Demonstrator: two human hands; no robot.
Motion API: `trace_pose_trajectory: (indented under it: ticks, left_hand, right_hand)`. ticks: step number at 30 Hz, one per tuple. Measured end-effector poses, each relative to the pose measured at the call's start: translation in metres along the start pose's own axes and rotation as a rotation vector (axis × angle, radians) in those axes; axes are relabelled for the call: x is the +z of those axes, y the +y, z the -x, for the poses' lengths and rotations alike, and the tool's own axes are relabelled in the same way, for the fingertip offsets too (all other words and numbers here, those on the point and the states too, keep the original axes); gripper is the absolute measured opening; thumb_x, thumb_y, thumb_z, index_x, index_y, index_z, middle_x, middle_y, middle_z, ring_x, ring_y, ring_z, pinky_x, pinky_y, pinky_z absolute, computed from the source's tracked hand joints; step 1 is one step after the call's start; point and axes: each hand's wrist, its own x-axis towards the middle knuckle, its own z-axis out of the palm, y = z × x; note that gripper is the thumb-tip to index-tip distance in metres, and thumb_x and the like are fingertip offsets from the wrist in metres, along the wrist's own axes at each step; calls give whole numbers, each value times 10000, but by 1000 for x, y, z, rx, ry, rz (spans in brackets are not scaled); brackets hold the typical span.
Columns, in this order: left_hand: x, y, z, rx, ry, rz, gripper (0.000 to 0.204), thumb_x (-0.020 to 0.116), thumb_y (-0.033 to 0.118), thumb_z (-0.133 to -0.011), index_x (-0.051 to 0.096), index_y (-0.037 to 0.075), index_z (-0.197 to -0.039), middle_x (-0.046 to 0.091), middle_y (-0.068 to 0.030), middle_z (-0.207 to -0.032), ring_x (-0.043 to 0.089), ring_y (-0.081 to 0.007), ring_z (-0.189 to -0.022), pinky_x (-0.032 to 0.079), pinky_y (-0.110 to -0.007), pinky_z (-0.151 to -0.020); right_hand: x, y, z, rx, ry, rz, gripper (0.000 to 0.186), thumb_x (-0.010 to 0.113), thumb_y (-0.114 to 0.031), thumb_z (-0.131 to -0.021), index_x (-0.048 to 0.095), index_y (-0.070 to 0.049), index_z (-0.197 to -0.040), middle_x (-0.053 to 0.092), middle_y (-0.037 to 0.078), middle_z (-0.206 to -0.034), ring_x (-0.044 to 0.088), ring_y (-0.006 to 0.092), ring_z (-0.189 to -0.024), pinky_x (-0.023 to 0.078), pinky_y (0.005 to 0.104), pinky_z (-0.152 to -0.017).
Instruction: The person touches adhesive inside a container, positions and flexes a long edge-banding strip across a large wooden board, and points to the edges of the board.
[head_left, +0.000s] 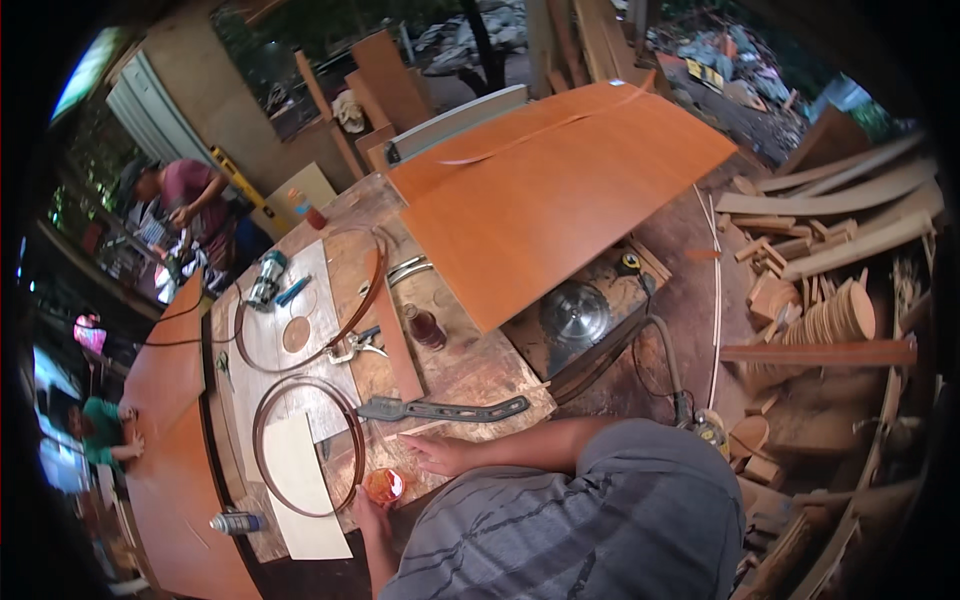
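Observation:
My left hand (pixel 373 518) is at the near table edge, its fingers closed against a small clear cup (pixel 384 486) of orange-red contents. My right hand (pixel 440 455) reaches in from the right, just beyond the cup, with its fingers stretched out and nothing visible in them. Beside the left hand lies a thin dark brown hoop (pixel 263 445), resting partly over a pale wood strip (pixel 303 500). Beyond the right hand is a long dark slotted tool (pixel 460 409). A dark red bottle (pixel 426 328) stands farther back.
A large orange-brown panel (pixel 560 190) lies over the far table, near a circular saw blade (pixel 577 312). A second hoop (pixel 240 335), a green power tool (pixel 267 278) and a spray can (pixel 236 522) are leftward. Two people (pixel 190 200) work at left. Wood offcuts (pixel 840 320) crowd the right.

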Motion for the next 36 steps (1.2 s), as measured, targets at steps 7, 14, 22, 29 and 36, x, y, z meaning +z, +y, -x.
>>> trace_pose_trajectory:
  ticks: [7,14,22,29,36]
  left_hand:
    - [-18,2,-19,93,-37,-128,487,416,370,-1039,600,-35,-1239,652,-121,-1151,645,-190,-1018,523,-319,-876]
    - [-17,11,-14,172,10,-269,400,406,286,-1050,604,10,-1262,657,-77,-1160,626,-142,-1032,510,-275,-877]
    - [-28,-17,-21,182,-3,-55,434,437,298,-1042,550,-22,-1312,629,-108,-1231,618,-155,-1090,511,-285,-935]
    - [-30,-18,-21,214,-11,1,447,472,320,-1030,543,-5,-1328,609,-87,-1256,602,-134,-1090,504,-280,-934]
    - [-34,-26,-20,237,9,20,429,497,330,-1019,572,17,-1302,618,-67,-1217,599,-114,-1036,514,-270,-892]
  right_hand:
    - [13,13,-6,44,72,-100,670,573,-154,-940,226,-33,-1500,557,211,-1251,586,285,-1139,470,393,-965]
    - [16,9,-5,-8,33,-161,710,548,-61,-941,140,-53,-1522,487,187,-1342,558,265,-1196,496,381,-960]
    - [14,-1,-4,18,47,-55,722,541,-25,-923,147,-66,-1526,503,164,-1294,569,245,-1178,511,349,-914]
    - [15,-1,-7,-14,35,-9,742,560,-18,-908,152,-60,-1527,517,162,-1279,580,239,-1146,513,326,-896]
    - [18,-1,-7,-1,37,58,745,566,-24,-901,157,-54,-1523,526,167,-1272,584,243,-1138,522,331,-885]
